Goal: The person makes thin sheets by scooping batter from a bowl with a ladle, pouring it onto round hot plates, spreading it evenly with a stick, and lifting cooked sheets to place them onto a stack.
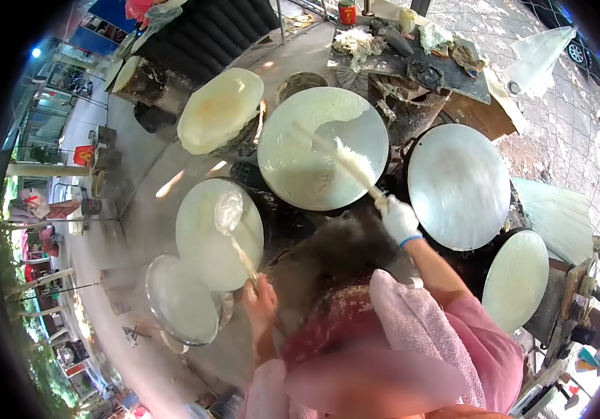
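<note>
My left hand point(261, 305) is bare and wrapped around the handle of a ladle. The ladle point(228, 212), its bowl coated in white, hangs over the left round griddle point(195, 244), which has a pale, wet-looking surface. In a white glove, my right hand point(399, 219) grips a brush point(354, 165) with pale bristles partway along its wooden shaft, whose far end reaches over the middle round griddle point(293, 174). A pale layer covers much of that griddle, with a greyer patch at its upper right.
More round griddles stand around me: one at right point(459, 185), a smaller one at lower right point(516, 281). A clear round lid or disc point(182, 300) leans at lower left. A pale stack of sheets point(221, 110) is at upper left. A cluttered side table point(411, 59) stands behind.
</note>
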Motion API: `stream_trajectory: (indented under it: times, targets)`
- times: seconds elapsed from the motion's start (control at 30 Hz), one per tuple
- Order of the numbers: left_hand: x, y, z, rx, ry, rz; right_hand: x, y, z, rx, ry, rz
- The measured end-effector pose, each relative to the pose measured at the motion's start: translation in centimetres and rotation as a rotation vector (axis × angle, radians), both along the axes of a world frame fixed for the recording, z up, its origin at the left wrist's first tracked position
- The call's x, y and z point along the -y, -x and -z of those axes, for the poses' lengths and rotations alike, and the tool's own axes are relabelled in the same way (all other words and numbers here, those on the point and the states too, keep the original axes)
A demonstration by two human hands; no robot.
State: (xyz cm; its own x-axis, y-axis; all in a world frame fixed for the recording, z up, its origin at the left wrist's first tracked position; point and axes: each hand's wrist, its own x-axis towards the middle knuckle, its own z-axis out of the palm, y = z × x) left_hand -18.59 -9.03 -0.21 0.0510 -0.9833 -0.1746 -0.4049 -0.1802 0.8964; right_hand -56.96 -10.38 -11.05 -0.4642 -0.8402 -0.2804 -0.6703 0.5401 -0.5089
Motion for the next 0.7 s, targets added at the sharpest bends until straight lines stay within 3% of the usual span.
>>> stream_trajectory:
  times: [0.1,0.17,0.2,0.23,0.3,0.33,0.37,0.43,0.57,0.63,0.7]
  targets:
    - [-0.3,1.2,-0.3,-0.015,-0.027,-0.001,3.9,3.7,-0.4,0.054,0.156,0.021]
    - [-0.4,1.2,0.4,0.087,0.044,0.083,4.0,3.1,-0.6,0.177,0.068,0.055]
    - [-0.1,1.7,0.1,0.050,0.012,0.061,2.6,2.2,2.3,0.202,0.084,0.013]
    - [0.2,2.1,-0.1,0.014,-0.018,0.038,0.9,1.1,-1.8,0.211,0.054,-0.078]
    - [0.7,4.9,-3.3,-0.286,-0.255,-0.181,-1.4,0.9,3.5,0.112,0.057,-0.094]
    - [1.0,5.4,-3.8,-0.268,-0.284,-0.197,-0.9,1.6,1.9,0.071,0.053,-0.063]
    - [1.1,5.4,-3.8,-0.260,-0.295,-0.212,-0.1,2.5,6.0,0.057,0.258,-0.008]
    - [1.0,5.3,-3.7,-0.245,-0.310,-0.241,4.5,4.4,1.9,-0.075,0.109,0.005]
    - [-0.4,3.2,-1.4,-0.183,-0.304,-0.331,14.5,8.5,0.2,-0.298,0.099,0.003]
    - [-1.1,2.2,-0.8,-0.112,-0.239,-0.230,18.9,9.8,-2.1,-0.242,0.028,-0.032]
    - [-1.5,0.6,1.0,0.032,-0.171,-0.134,21.3,9.4,-1.9,-0.275,0.165,-0.028]
